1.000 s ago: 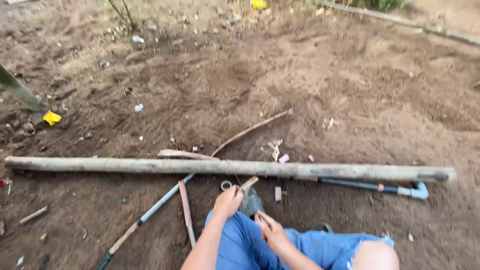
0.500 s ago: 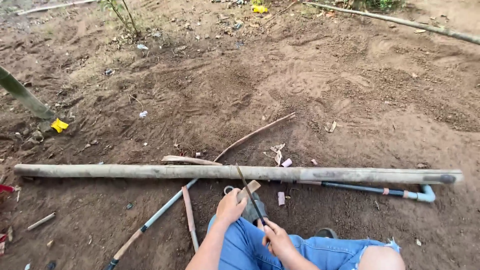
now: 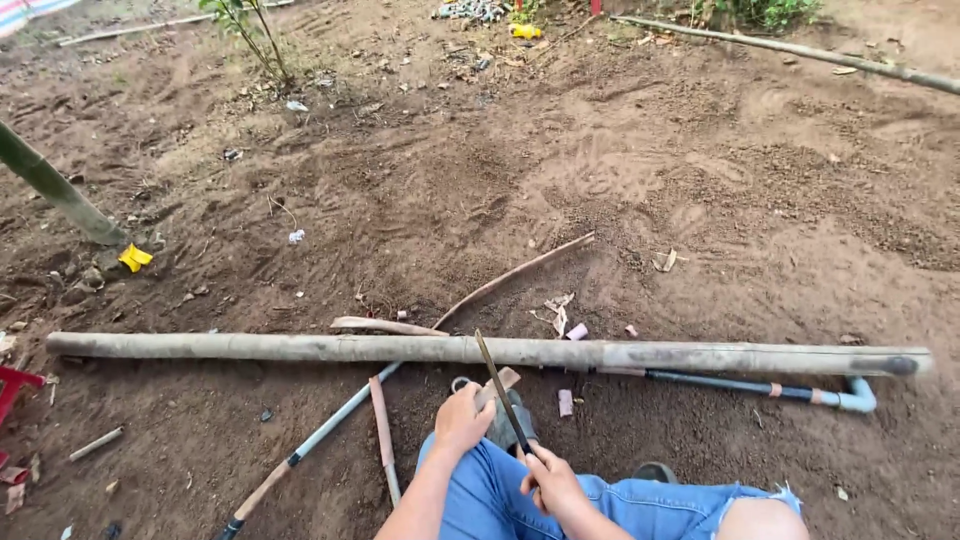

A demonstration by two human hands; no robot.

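Head view: the person sits on bare soil, blue jeans (image 3: 520, 500) at the bottom edge. The left hand (image 3: 462, 420) has its fingers (image 3: 470, 398) curled shut around a short wood piece (image 3: 497, 386), whose pale end sticks out just past them. The right hand (image 3: 553, 482) is closed on the handle of a thin dark blade (image 3: 498, 385); the blade rises from those fingers up and to the left, crossing over the wood piece, and its tip reaches the long pole (image 3: 480, 350) that lies across the ground just beyond both hands. Against the picture half a second ago the blade sits almost the same, a little more upright with the tip slightly higher on the pole; a second ago no blade showed and the right hand lay lower, open-looking beside the knee. The left hand has stayed on the wood.

Left of the left fingers a reddish stick (image 3: 381, 425) and a grey pipe (image 3: 320, 430) slant away. Right of the right fingers a dark pipe (image 3: 740, 385) with an elbow fitting runs under the pole. A curved stick (image 3: 515, 272) lies beyond the pole. A yellow scrap (image 3: 134, 258) lies far to the left.
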